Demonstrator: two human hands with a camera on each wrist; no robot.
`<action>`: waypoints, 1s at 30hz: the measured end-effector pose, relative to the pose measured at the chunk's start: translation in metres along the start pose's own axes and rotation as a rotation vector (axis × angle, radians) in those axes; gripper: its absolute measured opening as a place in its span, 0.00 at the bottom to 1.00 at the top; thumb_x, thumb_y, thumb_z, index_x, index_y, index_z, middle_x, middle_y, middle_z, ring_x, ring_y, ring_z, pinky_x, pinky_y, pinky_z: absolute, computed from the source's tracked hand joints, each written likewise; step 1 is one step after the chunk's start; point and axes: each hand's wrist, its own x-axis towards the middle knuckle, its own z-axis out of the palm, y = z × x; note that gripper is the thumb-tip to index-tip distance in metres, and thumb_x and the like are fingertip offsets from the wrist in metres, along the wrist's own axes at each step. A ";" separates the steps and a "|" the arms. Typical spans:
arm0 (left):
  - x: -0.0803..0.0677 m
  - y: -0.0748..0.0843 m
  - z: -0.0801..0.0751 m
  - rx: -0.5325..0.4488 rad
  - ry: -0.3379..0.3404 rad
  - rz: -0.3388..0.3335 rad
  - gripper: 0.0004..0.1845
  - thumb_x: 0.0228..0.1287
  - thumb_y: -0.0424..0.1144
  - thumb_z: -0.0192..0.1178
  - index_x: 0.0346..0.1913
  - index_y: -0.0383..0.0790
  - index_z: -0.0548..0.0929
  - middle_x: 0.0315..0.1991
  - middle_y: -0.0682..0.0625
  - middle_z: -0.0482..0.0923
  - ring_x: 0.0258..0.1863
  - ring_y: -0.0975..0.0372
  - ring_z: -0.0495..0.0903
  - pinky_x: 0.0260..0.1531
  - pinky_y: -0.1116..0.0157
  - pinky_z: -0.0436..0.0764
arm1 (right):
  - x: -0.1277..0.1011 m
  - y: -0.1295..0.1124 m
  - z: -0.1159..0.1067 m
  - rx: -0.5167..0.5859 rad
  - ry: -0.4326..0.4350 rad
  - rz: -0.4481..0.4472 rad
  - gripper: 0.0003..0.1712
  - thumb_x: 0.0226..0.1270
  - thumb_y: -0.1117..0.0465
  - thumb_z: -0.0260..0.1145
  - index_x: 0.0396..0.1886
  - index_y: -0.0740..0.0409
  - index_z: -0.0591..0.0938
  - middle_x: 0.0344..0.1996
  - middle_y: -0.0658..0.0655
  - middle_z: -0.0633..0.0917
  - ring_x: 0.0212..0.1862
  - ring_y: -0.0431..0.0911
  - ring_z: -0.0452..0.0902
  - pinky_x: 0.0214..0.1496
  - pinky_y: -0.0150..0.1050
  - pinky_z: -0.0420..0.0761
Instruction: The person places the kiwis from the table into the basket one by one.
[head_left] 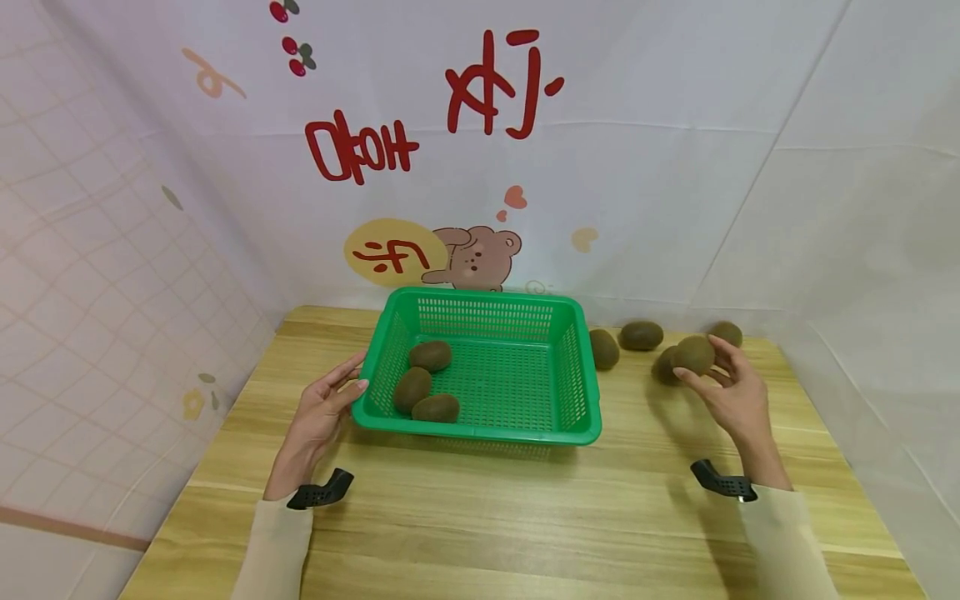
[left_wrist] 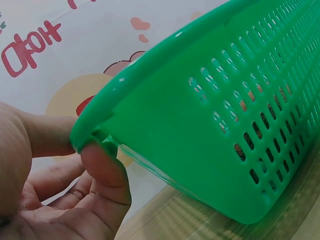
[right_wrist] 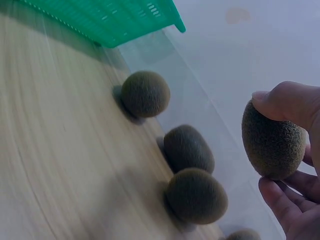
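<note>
The person's left hand [head_left: 322, 417] pinches the left rim of a green, rectangular plastic basket with slotted walls [head_left: 480, 432], thumb and fingers closed on its edge. The basket is on a pale, wood-grained table [head_left: 480, 517], near the white, printed wall covering [head_left: 637, 183]. Inside, three brown, fuzzy, oval kiwis [head_left: 412, 390] lie at the left end, grouped close together.

The right hand [head_left: 738, 404] holds another brown oval kiwi [right_wrist: 272, 142] between thumb and fingertips, the grip only as wide as the fruit. This held kiwi is raised above the table, to the right of the basket and well apart from it.

Four more brown kiwis [right_wrist: 196, 196] lie on the table right of the basket, in an uneven row along the wall; the nearest [head_left: 603, 349] is just beside the basket's right side. Each wrist wears a black band [head_left: 723, 482] below a cream sleeve [head_left: 783, 533].
</note>
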 end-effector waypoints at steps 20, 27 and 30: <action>0.000 -0.002 -0.001 -0.027 -0.020 0.042 0.34 0.74 0.32 0.62 0.78 0.31 0.63 0.52 0.53 0.73 0.36 0.73 0.83 0.35 0.77 0.84 | -0.012 -0.034 0.020 0.076 -0.018 -0.167 0.46 0.60 0.62 0.79 0.77 0.55 0.68 0.68 0.63 0.75 0.59 0.24 0.70 0.57 0.14 0.73; 0.000 -0.002 -0.001 -0.043 -0.028 0.042 0.34 0.74 0.31 0.61 0.78 0.31 0.62 0.52 0.51 0.73 0.37 0.72 0.84 0.38 0.76 0.85 | -0.017 -0.048 0.027 0.105 -0.027 -0.239 0.45 0.59 0.66 0.79 0.75 0.56 0.71 0.69 0.62 0.75 0.59 0.26 0.71 0.58 0.15 0.73; 0.000 -0.001 -0.001 -0.044 -0.028 0.045 0.34 0.74 0.31 0.61 0.78 0.30 0.62 0.52 0.51 0.73 0.38 0.72 0.84 0.38 0.76 0.85 | -0.020 -0.056 0.030 0.107 -0.049 -0.256 0.45 0.60 0.65 0.79 0.76 0.54 0.70 0.69 0.62 0.75 0.59 0.26 0.72 0.58 0.16 0.74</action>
